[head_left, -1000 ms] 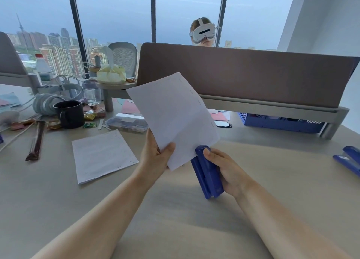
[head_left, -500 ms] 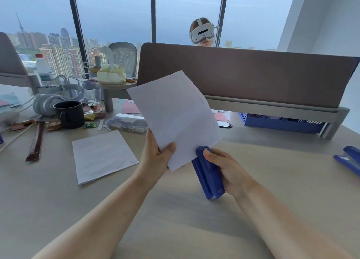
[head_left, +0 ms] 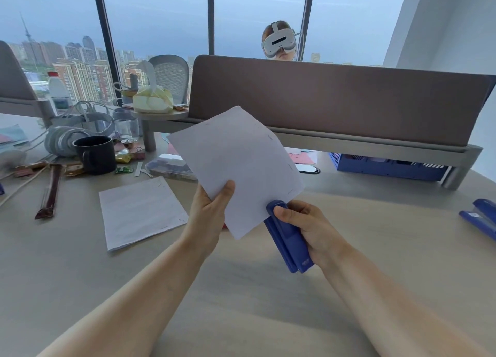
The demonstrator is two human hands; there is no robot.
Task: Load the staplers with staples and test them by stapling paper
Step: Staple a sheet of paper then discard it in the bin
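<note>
your right hand (head_left: 311,230) grips the blue plastic stapler (head_left: 288,242), left hand (head_left: 212,212) pinches the white paper sheet (head_left: 236,169); shallow edge bite risks a missed staple.

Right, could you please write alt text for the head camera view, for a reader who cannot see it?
Above a desk, a person's left hand holds a sheet of paper while the right hand grips a blue stapler at the sheet's lower edge. A paper stack lies to the left near a black mug; a second blue stapler sits far right.
</note>
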